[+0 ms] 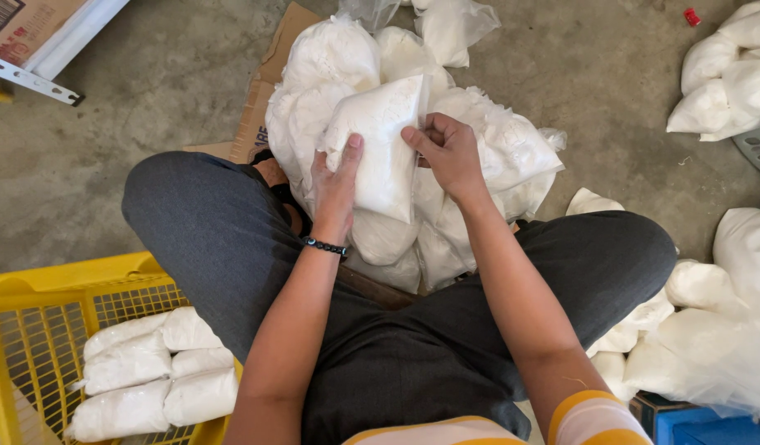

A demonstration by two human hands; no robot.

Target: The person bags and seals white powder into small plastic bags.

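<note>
I sit cross-legged on a concrete floor with a heap of clear plastic bags of white powder (330, 62) between my knees. My left hand (335, 183) grips the left side of one flat bag of white powder (380, 140) held upright over the heap. My right hand (450, 152) pinches that same bag at its right upper edge. A dark bead bracelet (325, 245) circles my left wrist.
A yellow plastic crate (42, 288) at lower left holds several packed powder bags. More bags lie at the right (718, 82) and lower right (710, 346). Flattened cardboard (260, 99) lies under the heap. A blue box corner (701, 428) is at bottom right.
</note>
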